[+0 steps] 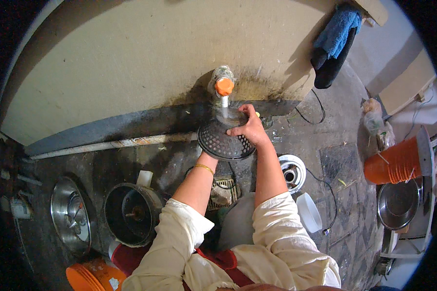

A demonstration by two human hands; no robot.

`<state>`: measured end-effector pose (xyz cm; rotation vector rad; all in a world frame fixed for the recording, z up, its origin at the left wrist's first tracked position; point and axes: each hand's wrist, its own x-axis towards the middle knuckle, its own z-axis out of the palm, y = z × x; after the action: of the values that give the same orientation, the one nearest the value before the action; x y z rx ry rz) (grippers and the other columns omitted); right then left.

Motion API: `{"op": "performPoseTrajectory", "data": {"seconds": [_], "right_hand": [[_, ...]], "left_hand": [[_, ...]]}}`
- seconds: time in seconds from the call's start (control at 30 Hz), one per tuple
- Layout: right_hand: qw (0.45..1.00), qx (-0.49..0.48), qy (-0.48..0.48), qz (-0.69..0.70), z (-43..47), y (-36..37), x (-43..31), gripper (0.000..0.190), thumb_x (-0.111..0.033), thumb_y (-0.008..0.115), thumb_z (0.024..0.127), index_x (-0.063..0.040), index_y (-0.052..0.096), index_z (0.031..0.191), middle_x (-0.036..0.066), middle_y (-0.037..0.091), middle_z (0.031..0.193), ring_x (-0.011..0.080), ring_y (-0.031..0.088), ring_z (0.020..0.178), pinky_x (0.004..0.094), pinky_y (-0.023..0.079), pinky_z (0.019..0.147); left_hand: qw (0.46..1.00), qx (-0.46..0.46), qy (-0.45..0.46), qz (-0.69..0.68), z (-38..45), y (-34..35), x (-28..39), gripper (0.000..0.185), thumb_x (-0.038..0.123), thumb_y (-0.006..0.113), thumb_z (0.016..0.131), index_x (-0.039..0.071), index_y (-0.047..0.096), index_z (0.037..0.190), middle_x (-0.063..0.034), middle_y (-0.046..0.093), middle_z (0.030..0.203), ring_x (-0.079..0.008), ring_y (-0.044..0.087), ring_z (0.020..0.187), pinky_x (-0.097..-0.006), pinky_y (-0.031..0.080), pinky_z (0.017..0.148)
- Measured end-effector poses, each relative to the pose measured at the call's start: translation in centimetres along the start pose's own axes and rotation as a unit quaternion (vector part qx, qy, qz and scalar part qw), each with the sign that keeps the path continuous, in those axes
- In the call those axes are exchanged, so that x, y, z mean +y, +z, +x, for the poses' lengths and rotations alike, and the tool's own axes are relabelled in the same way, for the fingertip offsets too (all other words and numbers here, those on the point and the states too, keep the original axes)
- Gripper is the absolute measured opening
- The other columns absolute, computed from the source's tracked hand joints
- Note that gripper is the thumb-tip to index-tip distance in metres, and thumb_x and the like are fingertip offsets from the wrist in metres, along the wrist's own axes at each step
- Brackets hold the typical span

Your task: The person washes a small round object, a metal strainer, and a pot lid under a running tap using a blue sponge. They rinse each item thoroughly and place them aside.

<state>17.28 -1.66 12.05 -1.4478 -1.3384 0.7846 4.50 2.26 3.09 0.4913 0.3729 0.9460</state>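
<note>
A dark round perforated part (pixel 224 143), perhaps a strainer, is tilted under the wall tap. My right hand (pixel 253 127) grips its upper section, with the thumb across the near side and the fingers around the far edge. Only the heel of my left hand (pixel 208 159) shows, at the part's lower rim; its fingers are hidden behind the part. The tap (pixel 224 87) has an orange knob and a white spout. Water runs from the spout onto the top of the part.
A white pipe (pixel 131 146) runs along the wall base. A black-lined drum (pixel 129 214) and a steel basin (pixel 71 216) stand left. A floor drain grate (pixel 222 192), a white ring-shaped part (pixel 293 174), a white bowl (pixel 309 212) and a power cord (pixel 335 203) lie near my arms. Stacked orange buckets (pixel 393 163) are right.
</note>
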Motion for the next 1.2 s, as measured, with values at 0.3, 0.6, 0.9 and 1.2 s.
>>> {"op": "performPoseTrajectory", "data": {"seconds": [0.3, 0.6, 0.9, 1.2], "right_hand": [[0.980, 0.020, 0.135, 0.145, -0.6, -1.6, 2.7, 0.044, -0.016, 0.081, 0.054, -0.003, 0.057, 0.089, 0.006, 0.060, 0.085, 0.0183, 0.056, 0.082, 0.0296, 0.043, 0.078], [0.821, 0.059, 0.339, 0.455, -1.1, -2.4, 8.1, 0.030, -0.031, 0.064, 0.078, -0.007, 0.063, 0.095, 0.008, 0.066, 0.091, 0.0240, 0.062, 0.079, 0.0376, 0.049, 0.071], [0.764, 0.095, 0.312, 0.557, -1.9, 0.1, 12.1, 0.046, -0.039, 0.037, 0.093, -0.011, 0.045, 0.129, 0.009, 0.050, 0.127, 0.0291, 0.049, 0.111, 0.0443, 0.039, 0.097], [0.769, 0.114, 0.259, 0.574, -0.5, -0.8, 15.0, 0.049, -0.044, 0.040, 0.089, -0.012, 0.048, 0.125, 0.009, 0.050, 0.126, 0.0280, 0.048, 0.111, 0.0430, 0.039, 0.096]], "left_hand": [[0.985, 0.068, -0.083, -0.133, 0.6, -2.0, -0.9, 0.027, 0.025, 0.042, 0.091, 0.005, 0.057, 0.101, -0.0100, 0.062, 0.095, -0.0227, 0.060, 0.085, -0.0370, 0.051, 0.076], [0.962, 0.237, -0.121, 0.065, -0.7, -3.5, -1.1, 0.024, 0.029, 0.050, 0.091, 0.010, 0.058, 0.102, -0.0032, 0.062, 0.098, -0.0173, 0.059, 0.086, -0.0331, 0.049, 0.075], [0.556, -0.046, 0.053, 0.828, -1.9, 0.9, -6.0, 0.054, 0.048, 0.042, 0.087, 0.016, 0.040, 0.132, -0.0133, 0.038, 0.138, -0.0443, 0.037, 0.120, -0.0482, 0.031, 0.100], [0.655, -0.035, 0.123, 0.745, -4.2, 3.8, -3.6, 0.053, 0.037, 0.045, 0.090, 0.009, 0.036, 0.134, -0.0134, 0.044, 0.133, -0.0279, 0.044, 0.121, -0.0445, 0.030, 0.102]]}}
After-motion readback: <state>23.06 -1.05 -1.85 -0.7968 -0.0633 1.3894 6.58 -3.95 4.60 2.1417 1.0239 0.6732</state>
